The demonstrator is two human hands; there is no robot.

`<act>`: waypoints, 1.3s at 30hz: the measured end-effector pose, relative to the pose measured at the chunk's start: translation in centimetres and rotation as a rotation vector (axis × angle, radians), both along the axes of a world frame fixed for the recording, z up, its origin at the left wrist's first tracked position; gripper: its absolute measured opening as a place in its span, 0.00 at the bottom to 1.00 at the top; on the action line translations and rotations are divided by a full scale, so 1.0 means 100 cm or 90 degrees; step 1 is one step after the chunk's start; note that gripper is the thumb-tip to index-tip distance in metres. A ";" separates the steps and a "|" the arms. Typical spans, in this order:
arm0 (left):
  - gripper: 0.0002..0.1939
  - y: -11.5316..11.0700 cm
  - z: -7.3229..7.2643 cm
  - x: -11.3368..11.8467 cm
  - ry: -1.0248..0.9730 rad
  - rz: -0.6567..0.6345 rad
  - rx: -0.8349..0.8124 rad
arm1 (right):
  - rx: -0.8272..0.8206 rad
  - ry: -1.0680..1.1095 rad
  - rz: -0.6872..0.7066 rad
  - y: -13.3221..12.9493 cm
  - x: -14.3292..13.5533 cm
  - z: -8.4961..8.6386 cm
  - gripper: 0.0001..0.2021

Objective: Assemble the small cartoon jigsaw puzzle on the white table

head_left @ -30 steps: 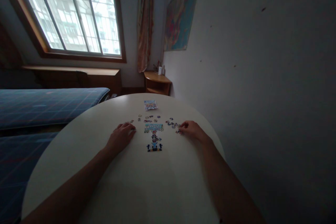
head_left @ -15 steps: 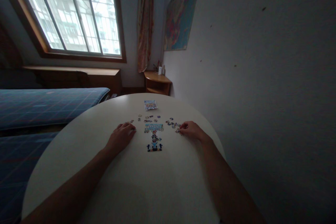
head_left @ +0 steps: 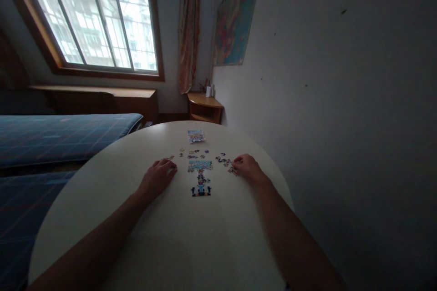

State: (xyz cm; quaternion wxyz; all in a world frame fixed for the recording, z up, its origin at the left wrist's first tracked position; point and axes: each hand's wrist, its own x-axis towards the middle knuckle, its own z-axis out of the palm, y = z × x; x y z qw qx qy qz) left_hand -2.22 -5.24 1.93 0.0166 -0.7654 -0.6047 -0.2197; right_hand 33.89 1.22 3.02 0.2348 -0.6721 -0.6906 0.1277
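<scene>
A partly joined jigsaw puzzle (head_left: 200, 177) lies on the table, with a wide top strip, a narrow middle and a wider dark-and-blue bottom strip. My left hand (head_left: 159, 177) rests to its left, palm down, fingers loosely bent and thumb apart, holding nothing visible. A few loose pieces lie just beyond its fingertips, partly hidden. On the other side, my right hand (head_left: 249, 168) has thumb and fingertips pinched together at a cluster of loose jigsaw pieces (head_left: 223, 161). A piece seems to be between those fingertips, though too small to see well. More loose pieces (head_left: 193, 157) are scattered above the puzzle.
A small picture packet (head_left: 195, 136) lies toward the far side of the round white table (head_left: 201, 245). The wall (head_left: 324, 122) runs close along the right. A bed with a plaid cover (head_left: 61, 138) stands at the left, and a corner shelf (head_left: 205, 101) is beyond the table.
My right hand has shifted slightly up and left at the cluster of loose pieces. My left hand and the joined puzzle stay where they were.
</scene>
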 end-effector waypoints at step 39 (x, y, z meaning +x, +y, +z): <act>0.14 0.001 -0.001 0.000 -0.002 -0.005 0.011 | -0.048 0.067 0.167 -0.014 -0.007 0.014 0.11</act>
